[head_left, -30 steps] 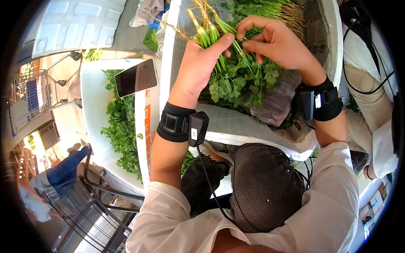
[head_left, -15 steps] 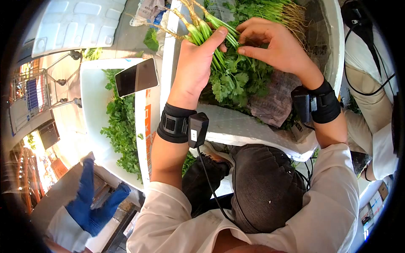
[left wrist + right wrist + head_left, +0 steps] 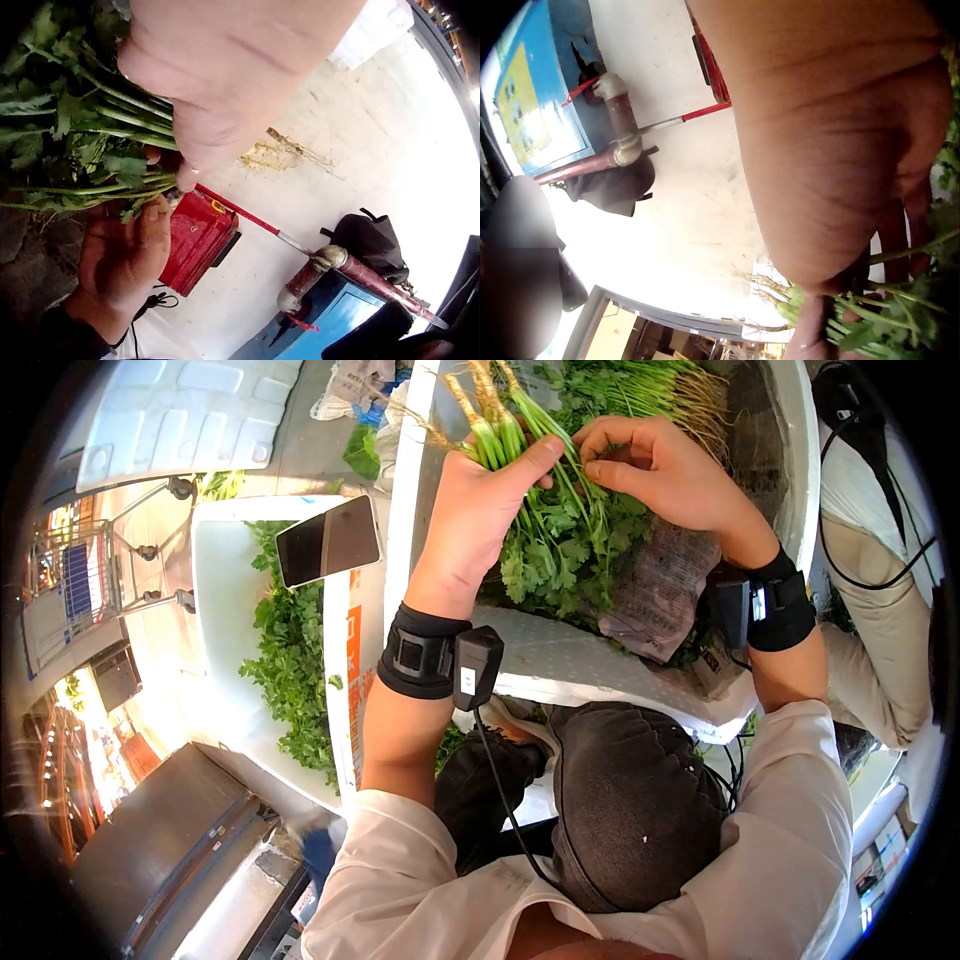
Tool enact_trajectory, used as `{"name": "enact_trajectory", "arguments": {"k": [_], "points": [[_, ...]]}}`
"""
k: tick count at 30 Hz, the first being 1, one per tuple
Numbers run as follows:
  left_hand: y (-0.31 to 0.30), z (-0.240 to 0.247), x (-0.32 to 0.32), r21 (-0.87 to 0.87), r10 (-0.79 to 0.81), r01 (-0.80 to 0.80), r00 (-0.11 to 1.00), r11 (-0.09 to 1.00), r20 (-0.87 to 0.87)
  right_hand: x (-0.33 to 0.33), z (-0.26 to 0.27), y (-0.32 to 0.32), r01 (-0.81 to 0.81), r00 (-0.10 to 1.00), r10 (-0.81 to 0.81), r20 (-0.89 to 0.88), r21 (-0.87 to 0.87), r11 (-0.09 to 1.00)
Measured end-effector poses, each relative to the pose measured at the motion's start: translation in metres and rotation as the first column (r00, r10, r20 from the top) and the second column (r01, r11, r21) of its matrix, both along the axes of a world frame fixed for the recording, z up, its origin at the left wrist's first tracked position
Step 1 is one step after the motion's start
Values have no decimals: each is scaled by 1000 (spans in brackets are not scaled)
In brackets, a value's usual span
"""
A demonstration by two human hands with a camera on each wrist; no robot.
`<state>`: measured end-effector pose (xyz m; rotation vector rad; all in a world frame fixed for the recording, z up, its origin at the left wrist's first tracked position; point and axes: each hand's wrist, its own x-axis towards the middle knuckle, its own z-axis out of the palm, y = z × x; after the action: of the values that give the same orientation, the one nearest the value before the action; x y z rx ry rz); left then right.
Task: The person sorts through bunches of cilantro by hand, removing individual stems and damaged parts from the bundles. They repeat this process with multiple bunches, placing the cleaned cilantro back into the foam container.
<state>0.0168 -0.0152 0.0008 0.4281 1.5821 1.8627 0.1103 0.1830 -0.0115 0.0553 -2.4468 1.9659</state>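
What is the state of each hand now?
Left hand: holding leafy green herb bunch with pale roots.
Right hand: curled at the same bunch; pinching cannot be told.

No whole word, number or brand can be read. Below the phone (image 3: 328,540), orange characters (image 3: 353,645) are printed down the wall of a white foam box (image 3: 371,596); only a square outline can be made out. To the right of the phone, the grey newspaper (image 3: 672,550) is covered with print too blurred to be deciphered. Below and right of the phone, a white label (image 3: 467,680) is borne by the left wrist camera (image 3: 479,652), its marks too small to be read. On the blue cabinet (image 3: 534,31), a yellow panel (image 3: 523,103) is seen blurred.
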Motion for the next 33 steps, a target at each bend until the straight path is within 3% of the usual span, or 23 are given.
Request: {"name": "enact_trajectory", "arguments": {"k": [4,9,11,14,21,23,28,33], "points": [[1,2,1,-81,7,-11,999,997,-53,0,1,-2,-11,1000,11,-8,-38,999],[1,2,3,-64,40,-44,998,997,-56,3,9,-12,20,1000,-20,-15,-29,999],[2,0,3,-58,48,-51,997,997,-60,2,7,-11,65,983,-23,-185,228,972],[2,-2,2,-66,47,-54,994,996,-103,3,10,-14,140,978,-84,-192,303,942],[2,2,5,-143,18,-40,988,989,-153,2,11,-9,182,955,-57,-292,422,888],[2,2,5,-170,18,-47,985,984,-171,2,8,-5,199,914,16,-406,483,853],[1,2,5,-221,-25,-48,948,974,-317,1,12,-3,186,892,81,-446,524,832],[6,-1,8,-95,-1,-17,982,995,-187,2,17,-6,203,878,70,-473,503,840]]}}
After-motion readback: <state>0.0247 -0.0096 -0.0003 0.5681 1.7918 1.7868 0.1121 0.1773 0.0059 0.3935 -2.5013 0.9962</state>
